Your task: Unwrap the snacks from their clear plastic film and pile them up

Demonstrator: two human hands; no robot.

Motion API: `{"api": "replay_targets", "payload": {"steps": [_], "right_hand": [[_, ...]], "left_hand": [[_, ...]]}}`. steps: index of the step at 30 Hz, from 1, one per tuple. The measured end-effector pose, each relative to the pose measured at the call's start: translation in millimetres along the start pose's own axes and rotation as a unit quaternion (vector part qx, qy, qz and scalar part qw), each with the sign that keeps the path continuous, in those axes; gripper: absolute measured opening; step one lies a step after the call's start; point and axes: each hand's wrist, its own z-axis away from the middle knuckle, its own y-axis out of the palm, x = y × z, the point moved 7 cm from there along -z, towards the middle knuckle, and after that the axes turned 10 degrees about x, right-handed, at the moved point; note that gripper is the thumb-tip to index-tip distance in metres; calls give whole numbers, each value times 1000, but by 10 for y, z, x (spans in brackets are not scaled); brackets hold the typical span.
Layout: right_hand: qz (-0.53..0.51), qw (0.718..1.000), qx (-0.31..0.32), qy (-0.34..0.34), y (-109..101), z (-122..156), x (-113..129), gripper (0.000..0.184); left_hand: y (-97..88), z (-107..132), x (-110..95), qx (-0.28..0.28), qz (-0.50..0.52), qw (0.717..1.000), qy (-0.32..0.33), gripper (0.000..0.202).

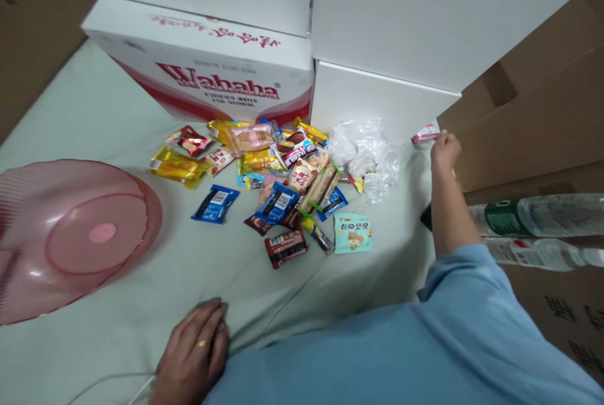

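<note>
My right hand (446, 152) reaches out at the right, its fingers pinched on the end of a small pink-and-white packet (425, 134). My left hand (195, 349), with a ring on one finger, lies on the pale cloth at the front, its fingers resting flat with nothing in them. Ahead of it is a loose pile of wrapped snacks: blue packets (215, 204), a brown packet (285, 248), yellow wrappers (178, 166), and a long clear-wrapped wafer bar (321, 188). A mint-green pouch with a squirrel picture (353, 233) lies at the pile's right front.
Crumpled clear plastic bags (361, 150) sit right of the pile. Behind stands a Wahaha water carton (212, 78) beside white boxes (377, 90). A pink translucent basin (104, 178) is at the left. Plastic bottles (557, 215) lie at the right against cardboard (528, 109). A white cable (113, 378) runs at the front left.
</note>
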Motion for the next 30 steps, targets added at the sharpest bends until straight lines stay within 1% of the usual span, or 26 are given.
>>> {"api": "replay_targets", "payload": {"steps": [1,2,3,4,5,6,7,8,10,11,12,13,14,15,16,17,19,20,22,23,24,25,26,27,28,30], "right_hand": [[-6,999,0,-32,-51,239,31,38],[-33,995,18,-92,-68,506,93,34],[-54,982,64,-168,-38,795,182,28],[-59,958,141,-242,49,1102,275,21],[-49,929,216,-296,149,1402,343,19],[-31,908,265,-323,232,1658,380,21],[-17,900,288,-327,294,1850,397,20],[-13,904,289,-315,329,1980,410,17],[-49,934,239,-260,314,2129,445,12],[-92,948,208,-223,282,2194,467,14],[-150,953,190,-182,261,2279,496,18],[-220,947,188,-139,260,2391,536,22],[-298,928,203,-94,286,2534,592,25],[-380,893,235,-51,341,2710,674,27],[-460,844,276,-14,412,2913,785,29],[-529,786,319,20,488,3131,917,30],[-624,676,385,76,627,3556,1187,32],[-650,632,410,99,689,3744,1307,32],[-676,570,447,137,800,4046,1495,31],[-681,550,460,150,844,4153,1559,31],[-684,535,470,160,877,4229,1603,30],[-685,525,477,166,899,4275,1628,30],[-686,519,482,168,911,4293,1636,30],[-686,518,483,168,912,4285,1628,30],[-686,520,481,166,907,4259,1606,31],[-684,529,476,159,888,4185,1538,31]], "left_hand": [[4,3,-1,-3,1,1000,3,41],[8,8,-1,-5,3,1000,7,39],[11,15,0,-7,5,1000,10,38],[13,22,3,-9,10,1000,13,37],[11,28,4,-11,19,1000,16,37],[5,32,4,-14,32,999,19,36],[-8,33,2,-19,49,998,22,36],[-28,29,4,-25,70,997,20,36],[-81,-1,22,-43,122,992,-5,32],[-104,-30,35,-49,155,986,-25,29],[-119,-69,50,-51,190,979,-49,25],[-124,-118,65,-50,229,969,-77,22],[-117,-175,74,-44,270,956,-106,19],[-98,-237,79,-34,312,939,-138,18],[-68,-302,76,-23,356,918,-171,20],[-27,-370,59,-10,405,892,-200,24],[80,-516,-26,23,522,819,-236,35],[131,-592,-86,34,585,774,-241,44],[207,-731,-181,41,679,691,-244,72],[255,-781,-204,47,710,655,-255,81],[307,-814,-210,54,733,622,-271,84],[352,-837,-201,59,747,599,-283,82],[387,-851,-178,64,752,588,-290,76],[409,-859,-143,67,751,590,-291,67],[417,-859,-97,66,744,600,-288,58],[388,-828,26,44,717,633,-289,47]]}}
